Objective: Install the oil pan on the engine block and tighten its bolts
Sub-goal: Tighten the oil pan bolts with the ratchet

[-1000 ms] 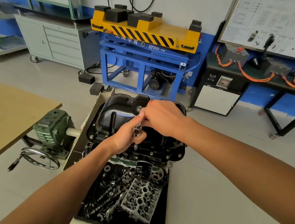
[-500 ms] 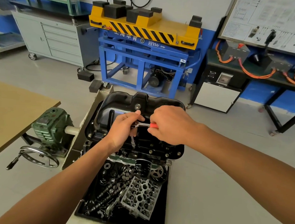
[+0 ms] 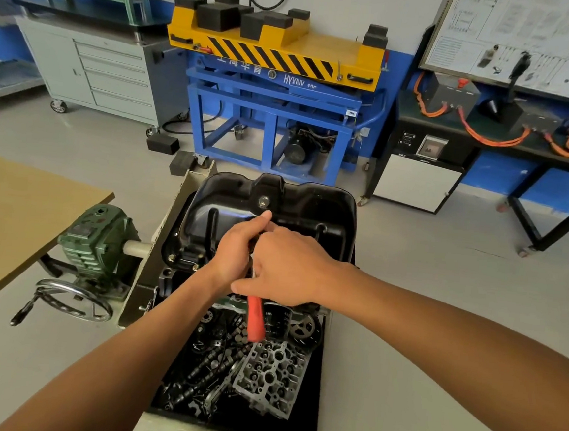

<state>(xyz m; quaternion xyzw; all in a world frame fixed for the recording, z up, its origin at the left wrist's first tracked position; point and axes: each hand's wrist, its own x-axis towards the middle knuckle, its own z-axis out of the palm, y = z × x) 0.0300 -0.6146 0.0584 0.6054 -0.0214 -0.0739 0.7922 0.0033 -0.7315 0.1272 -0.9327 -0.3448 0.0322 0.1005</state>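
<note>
Head view, looking down on an engine stand. Oil pan, black, sits sump-up on the block, flange down. Two flange bolts show at its near-left corner; drain plug sits at the far wall.

Both hands meet over the pan's near edge, touching each other.
- Right grip: fingers curled round the ratchet, index laid along the underside. The red handle sticks out below the hand, pointing toward the camera.
- Left grip: fingers folded round the ratchet's upper end, thumb raised toward the drain plug. The right grip hides most of the contact.
- Socket and the bolt under it: hidden, cannot tell.

Black tray lies just below the block, on the near side. Contents:
- cylinder head, right half, ports up
- camshafts, left half, lying aslant
- small dark loose parts around them, too jumbled to name
- toothed wheel at the far right end

Green gearbox with handwheel stands left of the stand. Brown worktop lies further left. Yellow-topped blue lift stands behind.
</note>
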